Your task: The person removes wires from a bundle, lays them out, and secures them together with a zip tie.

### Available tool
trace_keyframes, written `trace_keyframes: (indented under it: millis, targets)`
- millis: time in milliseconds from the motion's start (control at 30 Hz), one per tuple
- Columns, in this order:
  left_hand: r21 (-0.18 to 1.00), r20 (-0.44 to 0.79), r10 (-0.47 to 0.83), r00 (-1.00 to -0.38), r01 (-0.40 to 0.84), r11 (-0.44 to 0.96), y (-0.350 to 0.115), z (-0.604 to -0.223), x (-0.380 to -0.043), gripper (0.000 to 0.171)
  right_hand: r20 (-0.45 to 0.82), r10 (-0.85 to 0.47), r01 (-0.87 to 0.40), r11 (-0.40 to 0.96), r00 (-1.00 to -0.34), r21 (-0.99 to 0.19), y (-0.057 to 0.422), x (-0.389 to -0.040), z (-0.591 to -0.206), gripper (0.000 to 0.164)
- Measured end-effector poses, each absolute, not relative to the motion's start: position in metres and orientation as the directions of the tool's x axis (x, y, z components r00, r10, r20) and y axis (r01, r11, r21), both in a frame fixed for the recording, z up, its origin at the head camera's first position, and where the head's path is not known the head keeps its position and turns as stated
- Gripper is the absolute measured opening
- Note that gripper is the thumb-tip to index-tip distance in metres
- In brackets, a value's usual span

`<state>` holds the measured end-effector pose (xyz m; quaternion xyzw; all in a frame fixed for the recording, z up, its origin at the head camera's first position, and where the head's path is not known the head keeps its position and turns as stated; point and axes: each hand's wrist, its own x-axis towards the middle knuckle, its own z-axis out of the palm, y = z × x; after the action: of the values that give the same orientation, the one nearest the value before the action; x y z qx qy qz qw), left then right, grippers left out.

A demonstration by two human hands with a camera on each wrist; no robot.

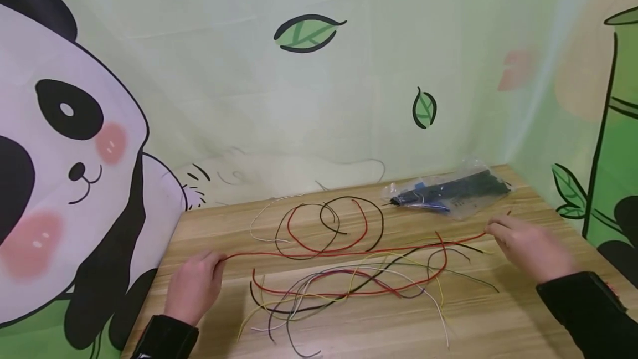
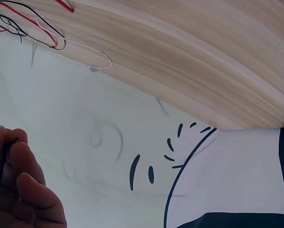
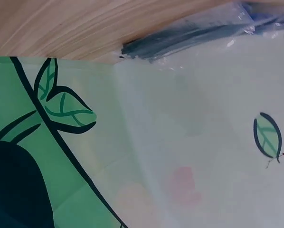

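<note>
Left hand [image 1: 194,286] pinches one end of the red wire [image 1: 279,254]; right hand [image 1: 528,247] pinches near the other, tip poking past the fingers. Wire runs nearly straight between them over the table [image 1: 498,326]. Loose wires [image 1: 344,295] nearer, plastic bag [image 1: 448,190] back right.

Left wrist view: I see fingers [image 2: 30,161], lower left, curled, pinching a thin dark tip [image 2: 14,139]. Upper left, red, black and white wires [image 2: 46,31] lie on the wood-grain bench [image 2: 180,57]; pale printed backdrop [image 2: 89,166] beyond.
</note>
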<state>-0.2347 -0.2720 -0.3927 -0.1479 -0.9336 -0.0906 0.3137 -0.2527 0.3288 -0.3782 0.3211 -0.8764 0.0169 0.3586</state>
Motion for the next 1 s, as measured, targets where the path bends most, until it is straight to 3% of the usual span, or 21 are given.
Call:
trace_keyframes:
  millis: [33, 100, 200, 633, 900, 1000]
  targets:
    - [0.074, 0.61, 0.221, -0.761, 0.332, 0.94, -0.272, -0.394, -0.235, 0.012, 0.627, -0.557, -0.581, 0.79, -0.545, 0.196, 0.329, -0.253, -0.38, 0.013]
    - [0.07, 0.6, 0.226, -0.767, 0.332, 0.941, -0.271, -0.397, -0.234, 0.012, 0.608, -0.559, -0.59, 0.788, -0.564, 0.178, 0.33, -0.252, -0.385, 0.042]
    - [0.072, 0.562, 0.237, -0.792, 0.332, 0.94, -0.27, -0.401, -0.233, 0.011, 0.578, -0.555, -0.587, 0.795, -0.598, 0.156, 0.331, -0.252, -0.391, 0.045]
    - [0.135, 0.358, 0.262, -0.896, 0.327, 0.935, -0.267, -0.425, -0.228, 0.008, 0.449, -0.489, -0.53, 0.847, -0.748, 0.04, 0.329, -0.261, -0.419, 0.024]
    - [0.202, 0.224, 0.194, -0.955, 0.24, 0.949, -0.267, -0.437, -0.227, 0.007, 0.295, -0.373, -0.435, 0.881, -0.88, -0.183, 0.324, -0.271, -0.429, 0.016]
    - [0.196, 0.165, 0.201, -0.966, 0.232, 0.953, -0.267, -0.44, -0.227, 0.006, 0.253, -0.362, -0.417, 0.883, -0.897, -0.214, 0.323, -0.273, -0.432, 0.015]
